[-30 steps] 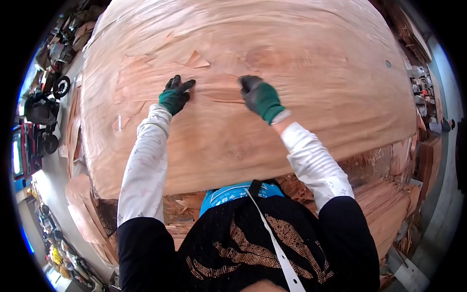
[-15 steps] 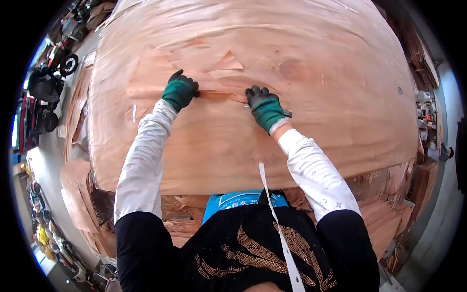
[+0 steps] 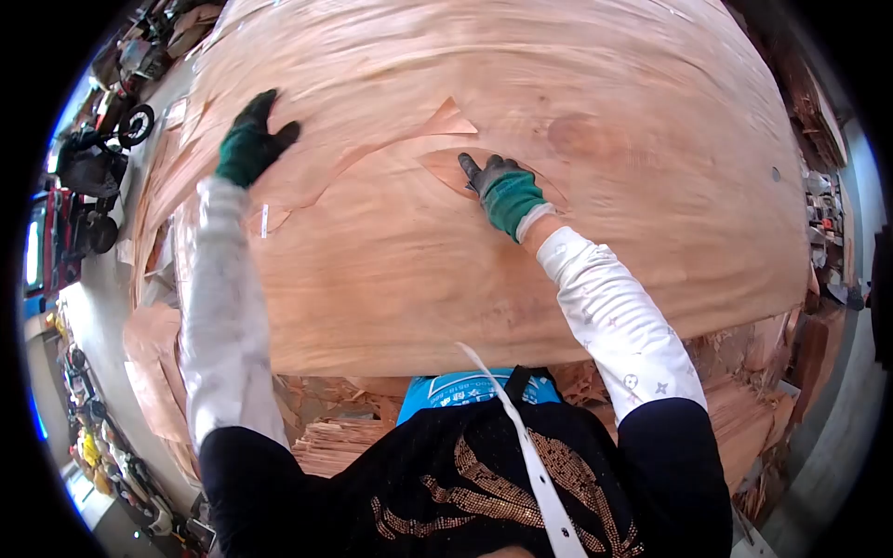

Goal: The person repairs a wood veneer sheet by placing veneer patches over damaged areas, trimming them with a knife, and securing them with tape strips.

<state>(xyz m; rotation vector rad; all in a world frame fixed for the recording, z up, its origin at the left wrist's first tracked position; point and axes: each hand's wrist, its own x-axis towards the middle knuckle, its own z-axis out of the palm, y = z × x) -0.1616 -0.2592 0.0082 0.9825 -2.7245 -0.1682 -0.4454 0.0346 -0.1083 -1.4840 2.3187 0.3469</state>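
A large sheet of wood veneer (image 3: 419, 279) lies in front of me. My left hand (image 3: 256, 139), in a green and black glove, is at the sheet's left edge with thumb and fingers apart, next to a loose strip of veneer (image 3: 181, 177). Over a leaf-shaped veneer patch (image 3: 445, 166) rests my right hand (image 3: 507, 191), gloved alike, its fingers bent around something I cannot make out and the index finger stretched forward. A pointed veneer scrap (image 3: 451, 119) lies farther back, between the hands. Near the left side is a small white strip (image 3: 264, 221).
Veneer scraps (image 3: 339, 446) are piled below the sheet's near edge. Stacked wood (image 3: 744, 418) stands at the lower right. A motorbike (image 3: 98, 177) and a red vehicle (image 3: 58, 237) are at the left. A white strap (image 3: 539, 465) hangs from my chest.
My left hand has moved left and away from the middle, and the veneer piece it was at has shifted to the left edge. My right hand has stayed near the patch, which now shows more.
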